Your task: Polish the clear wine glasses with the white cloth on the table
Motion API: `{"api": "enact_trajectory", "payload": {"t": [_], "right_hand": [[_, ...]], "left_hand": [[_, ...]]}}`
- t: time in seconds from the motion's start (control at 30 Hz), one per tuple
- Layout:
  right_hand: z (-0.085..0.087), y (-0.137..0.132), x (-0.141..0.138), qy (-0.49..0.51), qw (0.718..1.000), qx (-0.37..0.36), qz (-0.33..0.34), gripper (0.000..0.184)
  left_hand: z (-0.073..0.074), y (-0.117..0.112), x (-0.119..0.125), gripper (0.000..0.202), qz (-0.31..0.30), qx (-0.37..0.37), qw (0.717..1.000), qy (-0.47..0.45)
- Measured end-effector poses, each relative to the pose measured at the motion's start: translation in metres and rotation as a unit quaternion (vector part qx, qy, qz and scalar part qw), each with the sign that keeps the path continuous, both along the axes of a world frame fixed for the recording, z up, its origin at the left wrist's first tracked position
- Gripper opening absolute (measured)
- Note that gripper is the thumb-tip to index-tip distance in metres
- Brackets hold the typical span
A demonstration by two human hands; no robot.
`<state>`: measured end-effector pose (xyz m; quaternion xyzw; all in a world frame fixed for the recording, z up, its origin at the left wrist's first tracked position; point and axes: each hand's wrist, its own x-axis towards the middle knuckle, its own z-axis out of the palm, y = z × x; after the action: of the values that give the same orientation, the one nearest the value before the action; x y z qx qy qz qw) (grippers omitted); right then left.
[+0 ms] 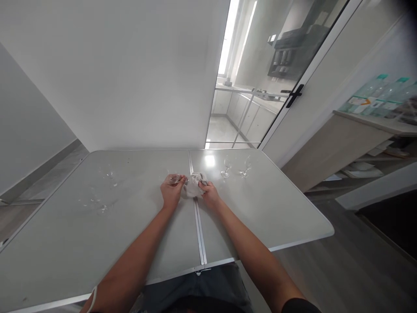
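Right of the held glass (174, 178) and cloth (192, 188), bottle labels (357, 101) blur.

Two hands (170, 188), one cloth (193, 188), five glasses (227, 164).

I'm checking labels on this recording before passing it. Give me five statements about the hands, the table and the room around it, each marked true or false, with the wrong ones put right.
1. The left hand holds a glass. True.
2. The right hand is holding nothing. False: the right hand holds a cloth.
3. Two glasses stand on the right half of the table. True.
4. The bottles are on the table. False: the bottles stand on a shelf at the far right.
5. The door handle is black. True.
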<state>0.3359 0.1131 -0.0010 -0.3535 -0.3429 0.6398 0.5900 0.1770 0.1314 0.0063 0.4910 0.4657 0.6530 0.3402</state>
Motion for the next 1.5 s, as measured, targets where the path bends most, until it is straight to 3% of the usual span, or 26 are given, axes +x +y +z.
{"api": "enact_trajectory", "payload": {"t": [0.13, 0.27, 0.37, 0.43, 0.6, 0.77, 0.83, 0.97, 1.13, 1.27, 1.37, 1.5], "right_hand": [[0.003, 0.0, 0.005, -0.084, 0.996, -0.013, -0.041, 0.031], [0.014, -0.005, 0.009, -0.197, 0.974, 0.015, -0.111, 0.034], [0.023, -0.01, 0.011, -0.299, 0.932, 0.138, -0.153, 0.04], [0.026, -0.013, 0.011, -0.352, 0.905, 0.194, -0.143, 0.043], [0.02, -0.016, 0.006, -0.466, 0.859, 0.2, -0.07, 0.023], [0.011, -0.015, 0.002, -0.575, 0.78, 0.227, -0.099, 0.016], [0.01, -0.013, 0.005, -0.598, 0.764, 0.213, -0.118, 0.013], [0.01, -0.011, 0.011, -0.594, 0.765, 0.217, -0.125, 0.014], [0.004, -0.009, 0.014, -0.532, 0.81, 0.228, -0.096, 0.018], [0.005, -0.005, 0.018, -0.499, 0.835, 0.215, -0.092, 0.015], [0.015, -0.005, 0.031, -0.516, 0.827, 0.164, -0.153, 0.02], [0.026, -0.018, 0.069, -0.566, 0.791, 0.063, -0.223, 0.034]], "left_hand": [[-0.002, 0.005, -0.005, 0.029, 0.018, -0.009, 1.0, -0.019], [-0.005, 0.006, -0.003, 0.029, -0.017, -0.015, 0.999, -0.044], [-0.006, 0.004, 0.001, 0.03, -0.037, -0.021, 0.998, -0.042], [-0.006, 0.003, 0.002, 0.03, -0.044, -0.028, 0.998, -0.037], [-0.004, 0.001, 0.005, 0.029, -0.08, -0.036, 0.996, -0.026], [-0.006, -0.002, 0.012, 0.023, -0.15, -0.028, 0.987, -0.057], [-0.006, -0.003, 0.015, 0.023, -0.175, -0.029, 0.982, -0.059], [-0.003, -0.005, 0.016, 0.026, -0.216, -0.033, 0.975, -0.031], [-0.005, -0.001, 0.014, 0.025, -0.244, -0.023, 0.969, -0.019], [-0.007, 0.004, 0.014, 0.038, -0.305, -0.046, 0.951, -0.016], [-0.01, 0.006, 0.011, 0.049, -0.284, -0.044, 0.958, 0.015], [-0.017, 0.008, 0.005, 0.03, -0.211, -0.039, 0.975, 0.056]]}}
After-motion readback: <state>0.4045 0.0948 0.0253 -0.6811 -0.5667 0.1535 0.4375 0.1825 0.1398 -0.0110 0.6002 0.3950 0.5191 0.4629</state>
